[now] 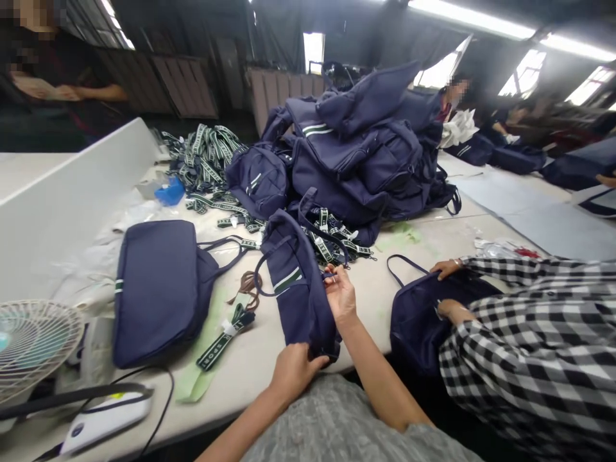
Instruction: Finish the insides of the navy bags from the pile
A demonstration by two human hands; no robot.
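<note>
A navy bag (294,282) with a green and white stripe and thin handles lies in front of me at the table edge. My left hand (299,369) is closed on its near end, the thumb pressed against the fabric. Up along the bag's right side, my right hand (341,294) pinches a small part at the edge; the fingers hide what it is. Left of the bag lie a folded printed strap (226,337) and a coil of brown cord (250,289). More printed straps (332,237) lie just beyond the bag.
Navy bags (356,141) are heaped at the back, beside a pile of straps (206,154). Another bag (156,289) and a fan (36,346) stand left. At right, a co-worker in a checked shirt (534,321) handles a navy bag (414,314). A low partition (86,173) borders the left.
</note>
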